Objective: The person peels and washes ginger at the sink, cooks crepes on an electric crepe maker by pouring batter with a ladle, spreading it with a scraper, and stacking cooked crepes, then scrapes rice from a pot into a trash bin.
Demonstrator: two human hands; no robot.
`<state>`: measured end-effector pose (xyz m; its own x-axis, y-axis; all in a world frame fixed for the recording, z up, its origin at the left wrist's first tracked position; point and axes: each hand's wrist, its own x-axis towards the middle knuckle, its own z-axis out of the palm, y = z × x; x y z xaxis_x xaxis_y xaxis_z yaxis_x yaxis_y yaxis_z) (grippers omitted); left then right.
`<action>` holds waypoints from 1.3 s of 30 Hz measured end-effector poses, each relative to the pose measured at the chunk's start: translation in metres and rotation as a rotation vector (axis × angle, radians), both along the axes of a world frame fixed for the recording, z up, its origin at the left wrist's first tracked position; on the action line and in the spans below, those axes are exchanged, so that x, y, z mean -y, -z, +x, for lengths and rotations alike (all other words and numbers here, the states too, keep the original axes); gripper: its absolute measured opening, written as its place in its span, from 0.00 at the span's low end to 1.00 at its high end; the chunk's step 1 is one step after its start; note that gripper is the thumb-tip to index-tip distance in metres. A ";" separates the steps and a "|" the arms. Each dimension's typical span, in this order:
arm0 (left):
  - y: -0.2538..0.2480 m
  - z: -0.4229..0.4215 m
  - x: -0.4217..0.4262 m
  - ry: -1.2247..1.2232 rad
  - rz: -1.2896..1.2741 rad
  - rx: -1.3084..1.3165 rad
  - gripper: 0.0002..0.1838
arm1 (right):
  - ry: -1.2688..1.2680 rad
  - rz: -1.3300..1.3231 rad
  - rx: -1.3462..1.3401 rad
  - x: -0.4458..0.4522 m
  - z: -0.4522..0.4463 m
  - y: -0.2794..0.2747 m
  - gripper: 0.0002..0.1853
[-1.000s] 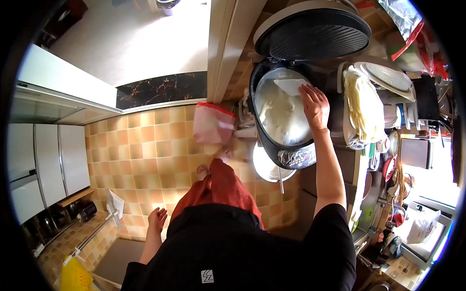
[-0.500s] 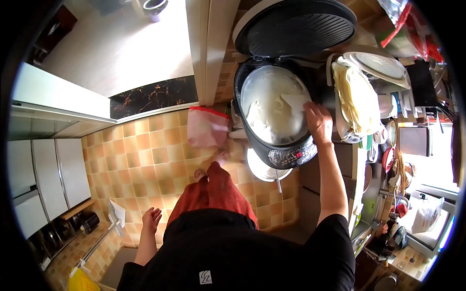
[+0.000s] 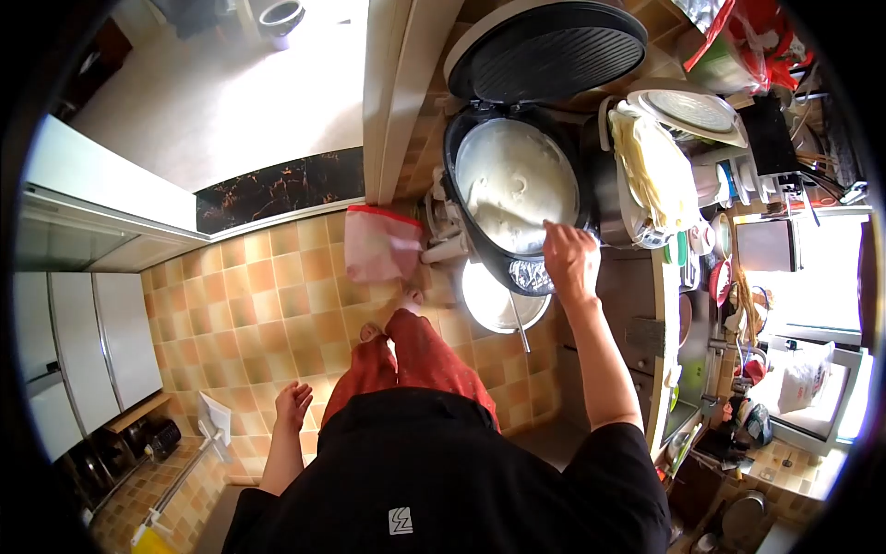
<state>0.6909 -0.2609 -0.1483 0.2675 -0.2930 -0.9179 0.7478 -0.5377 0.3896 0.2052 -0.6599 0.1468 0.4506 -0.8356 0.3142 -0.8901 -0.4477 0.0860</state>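
Observation:
My right hand (image 3: 570, 257) is over the near right rim of a round electric griddle (image 3: 449, 162), its fingers pinched on a white scraper. The scraper is nearly edge-on and hard to make out now. Pale batter (image 3: 517, 171) covers the cooking plate, with a small ring-shaped mark near its middle. The ribbed black lid (image 3: 554, 51) is raised at the back. My left hand (image 3: 294, 403) hangs low at my left side, holding nothing, its fingers loosely bent and partly apart.
Right of the griddle, thin pale pancakes (image 3: 660, 171) lie stacked. A white bucket (image 3: 482, 300) with a long handle (image 3: 520, 323) in it stands below. A pink bag (image 3: 380, 245) is on the tiled floor. A crowded counter with a sink runs along the right.
My right hand has moved down and left toward the griddle's near rim. The white scraper, flat and visible before, has turned almost edge-on. The view has shifted slightly.

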 end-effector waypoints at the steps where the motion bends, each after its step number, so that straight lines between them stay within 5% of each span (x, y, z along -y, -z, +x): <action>1: 0.003 0.001 -0.007 -0.018 0.009 0.002 0.23 | 0.013 -0.035 0.009 0.005 0.006 -0.010 0.09; 13: -0.006 -0.044 -0.093 -0.326 0.082 0.009 0.26 | 0.097 -0.190 -0.197 0.134 0.007 0.044 0.06; 22: -0.012 -0.111 -0.092 -0.258 0.132 -0.039 0.28 | -0.389 0.020 0.076 0.008 0.026 0.005 0.07; 28: -0.016 -0.129 -0.054 -0.272 -0.003 0.023 0.27 | -0.062 -0.265 -0.117 0.095 -0.010 0.014 0.04; 34: -0.034 -0.148 -0.054 -0.325 -0.050 0.055 0.27 | 0.124 -0.111 -0.251 0.163 -0.009 0.047 0.10; 39: -0.036 -0.172 -0.090 -0.392 0.073 0.042 0.26 | -0.309 -0.070 -0.078 0.102 0.033 0.032 0.08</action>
